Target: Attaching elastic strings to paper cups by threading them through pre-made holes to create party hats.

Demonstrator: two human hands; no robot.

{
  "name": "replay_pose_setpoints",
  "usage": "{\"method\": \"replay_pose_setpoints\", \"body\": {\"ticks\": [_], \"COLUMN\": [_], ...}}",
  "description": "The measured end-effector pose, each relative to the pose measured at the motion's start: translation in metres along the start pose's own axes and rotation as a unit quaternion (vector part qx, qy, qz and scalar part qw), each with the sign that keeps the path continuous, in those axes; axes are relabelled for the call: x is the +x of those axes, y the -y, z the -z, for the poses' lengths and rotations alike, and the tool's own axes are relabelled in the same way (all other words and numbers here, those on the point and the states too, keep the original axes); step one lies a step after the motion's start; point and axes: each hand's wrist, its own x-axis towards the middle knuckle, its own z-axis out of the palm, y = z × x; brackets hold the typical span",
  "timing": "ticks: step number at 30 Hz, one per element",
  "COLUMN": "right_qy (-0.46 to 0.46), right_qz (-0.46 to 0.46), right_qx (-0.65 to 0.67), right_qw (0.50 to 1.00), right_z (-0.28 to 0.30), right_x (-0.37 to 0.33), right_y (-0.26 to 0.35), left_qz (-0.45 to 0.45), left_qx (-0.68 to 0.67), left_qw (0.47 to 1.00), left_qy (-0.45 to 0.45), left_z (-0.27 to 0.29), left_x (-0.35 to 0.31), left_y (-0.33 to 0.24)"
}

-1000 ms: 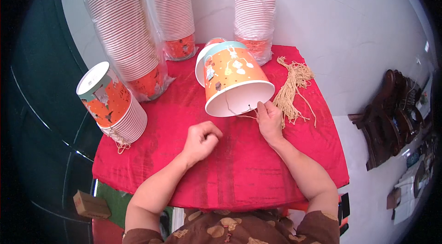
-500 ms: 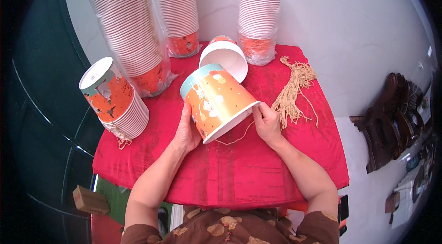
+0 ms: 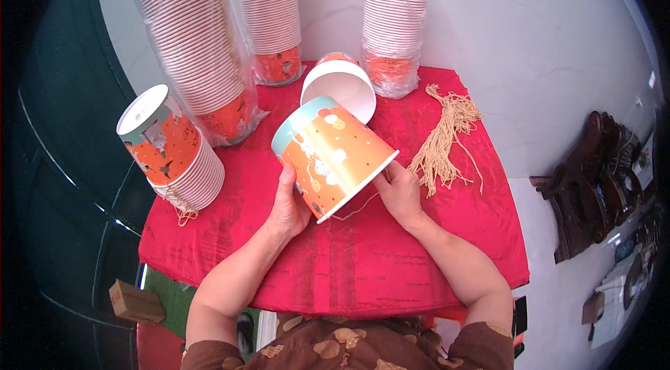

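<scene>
A large orange paper bucket (image 3: 338, 153) with a pale-blue band and white animal pictures is tilted in front of me, its white-rimmed mouth toward me and down to the right. My left hand (image 3: 289, 206) grips its lower left side, thumb along the wall. At the right end of the rim is my right hand (image 3: 399, 192), closed, with its fingertips partly hidden behind the rim. A thin tan string (image 3: 359, 209) hangs below the mouth and runs to those fingers. Behind the bucket, another paper bucket (image 3: 342, 87) lies on its side, its white inside showing.
A bundle of tan strings (image 3: 447, 136) lies on the red tablecloth (image 3: 433, 258) at the right. Upside-down buckets (image 3: 188, 171), with string at the rim, stand at left. Tall plastic-wrapped bucket stacks (image 3: 202, 49), (image 3: 269, 28), (image 3: 394, 21) line the back. A cardboard box (image 3: 136, 301) sits lower left.
My right hand has shifted slightly down from the rim, its fingertips now behind it. The bucket has turned a little, its mouth facing further away from view.
</scene>
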Motion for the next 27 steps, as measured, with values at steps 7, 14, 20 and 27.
{"method": "replay_pose_setpoints", "body": {"ticks": [7,14,20,27], "right_qy": [-0.014,-0.026,-0.013,0.02], "right_qz": [0.034,0.088,0.146,0.11], "right_qx": [0.007,-0.067,-0.104,-0.055], "right_qw": [0.999,0.994,0.984,0.992], "right_z": [0.003,0.001,0.002,0.004], "right_x": [0.0,0.0,0.0,0.001], "right_y": [0.0,-0.008,-0.009,-0.002], "left_qz": [-0.057,-0.067,-0.075,-0.024], "left_qx": [0.022,0.025,0.1,0.024], "left_qw": [0.998,0.997,0.991,0.998], "left_qy": [0.033,0.039,0.038,-0.049], "left_z": [-0.002,-0.004,0.006,-0.005], "left_x": [-0.007,-0.01,-0.007,0.003], "left_y": [0.024,0.031,0.025,-0.007]}}
